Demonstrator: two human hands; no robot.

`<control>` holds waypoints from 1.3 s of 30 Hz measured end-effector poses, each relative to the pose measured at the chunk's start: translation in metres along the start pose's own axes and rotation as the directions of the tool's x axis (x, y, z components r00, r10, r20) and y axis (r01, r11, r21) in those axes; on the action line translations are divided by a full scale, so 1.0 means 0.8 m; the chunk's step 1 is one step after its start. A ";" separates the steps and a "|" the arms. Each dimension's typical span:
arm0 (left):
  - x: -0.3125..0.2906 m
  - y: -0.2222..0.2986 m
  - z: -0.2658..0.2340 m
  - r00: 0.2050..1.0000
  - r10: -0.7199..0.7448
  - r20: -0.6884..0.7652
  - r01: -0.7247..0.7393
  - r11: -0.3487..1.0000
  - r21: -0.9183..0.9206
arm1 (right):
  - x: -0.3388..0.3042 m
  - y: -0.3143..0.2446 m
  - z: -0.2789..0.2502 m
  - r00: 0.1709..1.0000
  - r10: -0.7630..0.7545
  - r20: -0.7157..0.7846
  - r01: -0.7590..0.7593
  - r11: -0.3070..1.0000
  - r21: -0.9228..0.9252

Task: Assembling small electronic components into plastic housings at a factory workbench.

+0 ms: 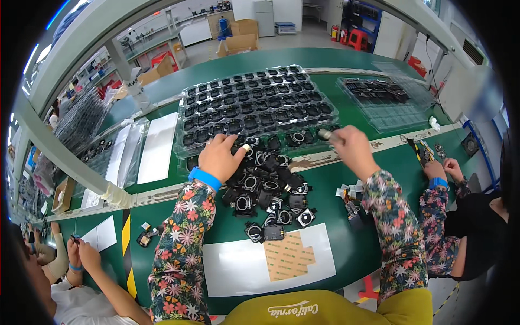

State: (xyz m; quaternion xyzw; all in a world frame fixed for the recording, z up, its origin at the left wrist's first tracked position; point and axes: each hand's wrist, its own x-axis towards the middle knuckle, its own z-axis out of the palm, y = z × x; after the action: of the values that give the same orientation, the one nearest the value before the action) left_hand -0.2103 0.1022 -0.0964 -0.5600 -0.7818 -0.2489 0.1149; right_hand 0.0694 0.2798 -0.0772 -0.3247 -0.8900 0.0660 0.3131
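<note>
Beside the tray [331,114], the right hand [353,148] grips a blurred object [326,134]; the left hand's [218,159] hold, by heaped black parts [268,198], cannot be told. Parts look light, stiff, perhaps fragile: best pinched by rims.

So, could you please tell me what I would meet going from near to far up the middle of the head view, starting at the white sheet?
White sheet → pile of black parts → filled tray → cardboard box.
</note>
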 end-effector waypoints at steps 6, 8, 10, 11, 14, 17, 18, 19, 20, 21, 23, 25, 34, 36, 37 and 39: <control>0.000 -0.002 0.008 0.993 -0.087 0.080 0.085 0.996 0.033 | -0.063 -0.086 -0.005 0.921 -0.266 0.285 0.179 0.938 0.298; 0.001 -0.001 0.014 0.990 -0.106 0.092 0.107 0.994 -0.008 | -0.055 -0.095 -0.010 0.929 -0.260 0.262 0.173 0.934 0.311; -0.002 -0.010 0.011 0.986 -0.136 0.097 0.140 0.990 -0.034 | -0.030 -0.109 -0.010 0.926 -0.266 0.267 0.152 0.912 0.380; -0.001 -0.013 0.014 0.988 -0.129 0.082 0.134 0.990 -0.052 | -0.015 -0.112 -0.004 0.927 -0.265 0.264 0.154 0.913 0.378; -0.004 -0.009 0.014 0.989 -0.137 0.048 0.140 0.989 -0.056 | 0.022 -0.117 0.050 0.945 -0.222 0.240 0.126 0.924 0.360; -0.003 0.002 0.019 0.985 -0.165 0.053 0.169 0.982 -0.079 | 0.046 -0.123 0.106 0.953 -0.118 0.280 0.027 0.951 0.309; -0.003 0.003 0.023 0.989 -0.141 0.035 0.143 0.984 -0.101 | 0.049 -0.126 0.116 0.946 -0.100 0.309 0.006 0.957 0.292; -0.004 0.003 0.023 0.992 -0.122 0.017 0.123 0.985 -0.118 | 0.052 -0.134 0.122 0.936 -0.085 0.341 -0.014 0.960 0.279; -0.004 0.002 0.024 0.992 -0.125 0.005 0.125 0.983 -0.138 | 0.057 -0.138 0.126 0.916 -0.086 0.391 -0.040 0.952 0.303; -0.003 -0.002 0.023 0.992 -0.127 0.002 0.126 0.983 -0.133 | 0.059 -0.141 0.129 0.917 -0.090 0.389 -0.037 0.951 0.307; -0.003 -0.011 0.027 0.993 -0.113 -0.036 0.104 0.974 -0.201 | 0.057 -0.146 0.132 0.920 -0.114 0.375 -0.019 0.943 0.333; -0.003 -0.015 0.030 0.992 -0.085 -0.094 0.053 0.952 -0.300 | 0.057 -0.147 0.133 0.906 -0.092 0.414 -0.057 0.941 0.332; -0.050 0.033 -0.006 0.983 0.023 -0.181 -0.113 0.854 -0.508 | 0.015 -0.156 0.070 0.908 -0.206 0.364 -0.014 0.854 0.520; -0.071 0.042 -0.019 0.983 0.077 -0.169 -0.154 0.847 -0.508 | -0.002 -0.154 0.063 0.890 -0.266 0.370 0.030 0.845 0.534; -0.074 0.052 -0.024 0.963 0.178 -0.203 -0.253 0.854 -0.455 | -0.013 -0.145 0.052 0.874 -0.308 0.375 0.081 0.854 0.513; -0.088 0.066 -0.042 0.969 0.237 -0.076 -0.244 0.842 -0.480 | -0.025 -0.136 0.036 0.852 -0.359 0.381 0.133 0.853 0.505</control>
State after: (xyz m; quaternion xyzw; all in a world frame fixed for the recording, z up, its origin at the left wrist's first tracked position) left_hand -0.1403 0.0405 -0.0867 -0.6626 -0.6169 -0.4247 0.0062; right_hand 0.0057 0.1847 -0.0752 -0.0956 -0.9317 0.3087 0.1660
